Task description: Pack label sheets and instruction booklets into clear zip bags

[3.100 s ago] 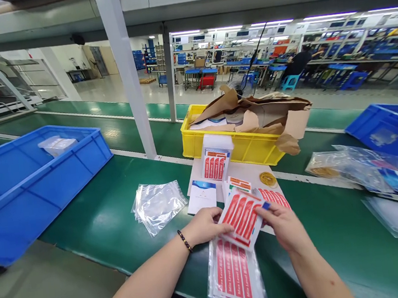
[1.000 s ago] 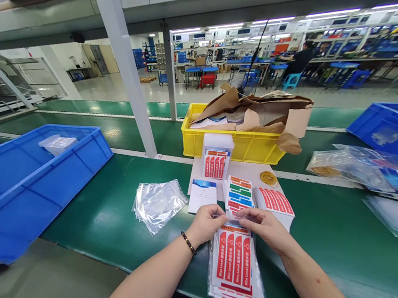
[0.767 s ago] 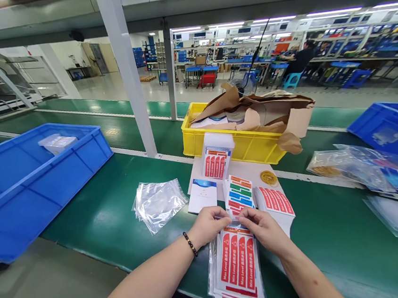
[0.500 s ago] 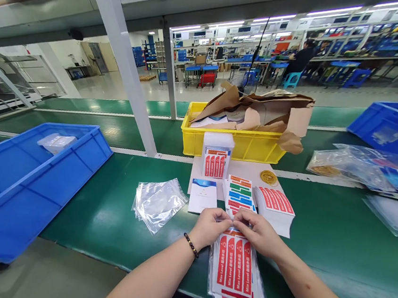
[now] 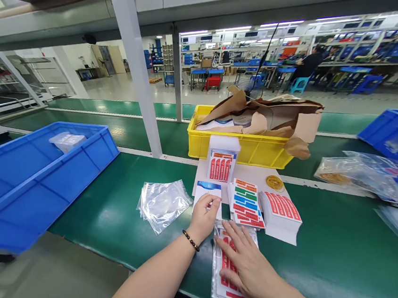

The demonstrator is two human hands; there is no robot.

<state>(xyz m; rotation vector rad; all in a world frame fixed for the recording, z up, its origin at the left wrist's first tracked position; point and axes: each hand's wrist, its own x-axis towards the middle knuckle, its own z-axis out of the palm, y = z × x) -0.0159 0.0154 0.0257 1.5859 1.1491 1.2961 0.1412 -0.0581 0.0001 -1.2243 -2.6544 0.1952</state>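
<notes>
My right hand (image 5: 245, 259) lies flat, fingers spread, on the stack of clear bags with red label sheets (image 5: 231, 285) at the near edge of the green belt. My left hand (image 5: 204, 217) rests with curled fingers on the white booklet with a blue corner (image 5: 207, 193). Whether its fingers grip the booklet I cannot tell. Right of it lie a stack of multicoloured label sheets (image 5: 246, 203) and a stack of red label sheets (image 5: 281, 209). A further pile of red labels (image 5: 221, 165) leans against the yellow crate (image 5: 242, 151).
A pile of empty clear zip bags (image 5: 164, 205) lies left of the booklet. A blue crate (image 5: 31, 181) stands far left, another blue crate (image 5: 396, 135) far right. Plastic bags (image 5: 368, 174) and a coil of rubber bands (image 5: 274, 182) lie at right. A steel post (image 5: 139, 74) rises behind.
Both hands let go of the top of the bagged red sheet. My right hand moved down flat onto the stack; my left hand moved up to the white booklet.
</notes>
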